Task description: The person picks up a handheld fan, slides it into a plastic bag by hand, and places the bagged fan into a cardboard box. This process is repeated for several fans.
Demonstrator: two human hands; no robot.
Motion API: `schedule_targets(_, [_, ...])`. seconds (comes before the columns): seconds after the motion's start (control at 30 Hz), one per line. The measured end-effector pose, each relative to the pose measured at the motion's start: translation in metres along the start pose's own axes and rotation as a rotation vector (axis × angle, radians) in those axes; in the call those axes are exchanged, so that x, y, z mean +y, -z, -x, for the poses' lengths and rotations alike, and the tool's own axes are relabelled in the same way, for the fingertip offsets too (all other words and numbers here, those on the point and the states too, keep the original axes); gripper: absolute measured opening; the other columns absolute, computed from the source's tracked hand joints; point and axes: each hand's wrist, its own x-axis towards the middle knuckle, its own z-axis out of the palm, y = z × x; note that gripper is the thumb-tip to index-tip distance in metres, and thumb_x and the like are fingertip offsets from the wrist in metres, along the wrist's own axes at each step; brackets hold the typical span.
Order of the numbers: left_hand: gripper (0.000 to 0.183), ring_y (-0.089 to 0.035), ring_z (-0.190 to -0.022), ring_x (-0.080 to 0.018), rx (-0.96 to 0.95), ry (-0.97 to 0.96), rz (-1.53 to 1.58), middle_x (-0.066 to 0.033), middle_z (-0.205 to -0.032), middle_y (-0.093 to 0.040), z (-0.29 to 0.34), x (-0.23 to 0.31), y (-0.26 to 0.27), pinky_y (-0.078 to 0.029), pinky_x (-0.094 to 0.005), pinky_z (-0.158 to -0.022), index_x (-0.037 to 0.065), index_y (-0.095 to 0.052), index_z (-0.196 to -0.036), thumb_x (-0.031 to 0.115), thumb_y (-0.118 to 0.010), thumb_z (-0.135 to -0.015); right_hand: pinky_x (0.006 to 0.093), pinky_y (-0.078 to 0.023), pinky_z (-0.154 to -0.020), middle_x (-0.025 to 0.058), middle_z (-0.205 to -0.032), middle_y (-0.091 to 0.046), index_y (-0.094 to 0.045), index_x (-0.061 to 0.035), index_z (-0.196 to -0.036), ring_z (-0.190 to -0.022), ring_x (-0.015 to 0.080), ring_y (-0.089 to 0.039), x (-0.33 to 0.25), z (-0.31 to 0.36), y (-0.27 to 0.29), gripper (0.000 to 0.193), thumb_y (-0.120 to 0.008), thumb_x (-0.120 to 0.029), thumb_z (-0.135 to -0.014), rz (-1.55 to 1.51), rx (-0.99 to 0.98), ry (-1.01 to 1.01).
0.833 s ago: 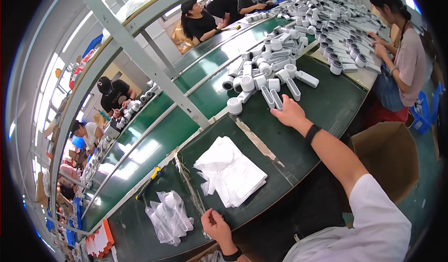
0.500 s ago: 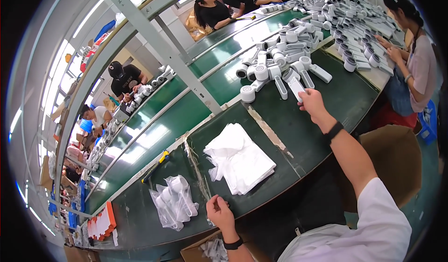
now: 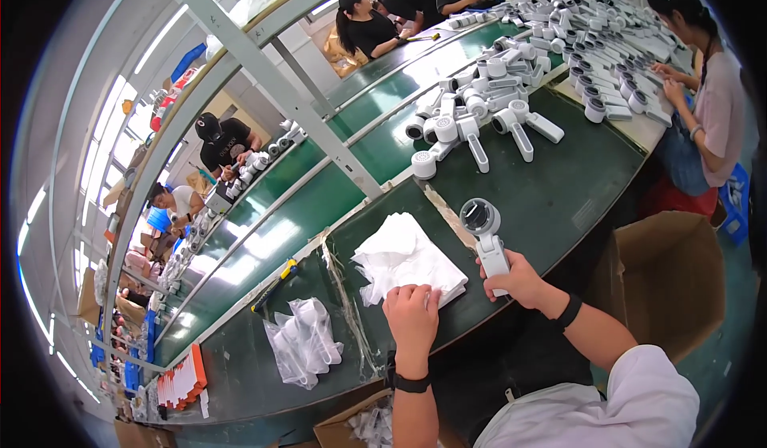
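My right hand [image 3: 518, 279] has its fingers wrapped round the straight handle of a white plastic handheld device with a round grey-faced head [image 3: 484, 236], holding it upright just above the near edge of the dark green worktop [image 3: 559, 200], head pointing away from me. My left hand [image 3: 411, 316] lies palm down, fingers curled loosely on the near corner of a stack of soft white foam-like bags [image 3: 406, 260], pressing it, not yet pinching a sheet as far as I can tell. To my mind, doing this well means lifting only the top bag by its corner with thumb and forefinger while the device stays steady and close beside the stack, so the two meet over the worktop and not past its edge. Further left along the near edge lies a crumpled heap of clear plastic bags [image 3: 302, 340]. Toward the far right corner sits a pile of identical white devices [image 3: 479, 112]. A brown cardboard box [image 3: 667, 276] stands open off the right edge
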Motion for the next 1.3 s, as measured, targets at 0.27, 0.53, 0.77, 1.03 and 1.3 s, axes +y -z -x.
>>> schedule_targets(0.27, [0.014, -0.06, -0.085, -0.0316, 0.084, 0.057, 0.137, -0.011, -0.086, -0.067, -0.002, -0.009, -0.002, -0.046, -0.0403, -0.077, 0.003, -0.069, -0.089, 0.017, -0.066, -0.086, 0.0325, -0.052, -0.058, 0.0069, -0.082, -0.058, -0.051, 0.0019, -0.107, -0.064, 0.0173, -0.06, 0.009, -0.004, 0.006, 0.034, -0.063, 0.003, -0.076, 0.054, 0.027, -0.017])
schedule_targets(0.53, [0.02, -0.061, -0.073, -0.0165, 0.28, 0.207, 0.363, -0.0091, -0.084, -0.069, 0.003, 0.001, 0.004, -0.047, -0.0273, -0.067, -0.003, -0.067, -0.096, 0.017, -0.063, -0.093, 0.0331, -0.052, -0.059, 0.008, -0.084, -0.059, -0.05, 0.0027, -0.112, -0.065, 0.0179, -0.061, 0.019, -0.002, 0.008, 0.038, -0.064, 0.005, -0.076, 0.079, 0.022, 0.039])
schedule_targets(0.77, [0.018, -0.06, -0.073, -0.009, 0.087, 0.429, 1.015, -0.0043, -0.083, -0.067, 0.019, 0.036, -0.001, -0.048, -0.0217, -0.068, -0.005, -0.066, -0.099, 0.011, -0.065, -0.093, 0.0283, -0.052, -0.074, 0.0028, -0.097, -0.061, -0.056, -0.003, -0.107, -0.085, 0.0118, -0.06, 0.007, 0.021, -0.041, 0.041, -0.081, -0.009, -0.075, 0.225, 0.068, 0.245])
schedule_targets(1.03, [0.018, -0.063, -0.075, -0.0147, 0.053, 0.563, 1.241, -0.008, -0.084, -0.066, 0.026, 0.033, -0.013, -0.052, -0.0276, -0.07, -0.005, -0.063, -0.1, 0.012, -0.061, -0.095, 0.0266, -0.05, -0.067, 0.0032, -0.09, -0.061, -0.055, -0.0013, -0.107, -0.076, 0.0106, -0.059, 0.013, 0.011, -0.054, 0.032, -0.069, -0.006, -0.079, 0.128, 0.192, 0.193])
schedule_targets(1.3, [0.014, -0.056, -0.073, -0.009, 0.265, 0.776, 1.609, -0.0011, -0.083, -0.058, 0.014, 0.038, 0.002, -0.05, -0.0236, -0.068, 0.002, -0.057, -0.099, 0.016, -0.055, -0.099, 0.0253, -0.048, -0.057, 0.0015, -0.081, -0.06, -0.053, -0.0025, -0.104, -0.064, 0.0088, -0.057, 0.016, 0.006, -0.046, 0.027, -0.065, -0.002, -0.079, 0.252, 0.3, 0.302])
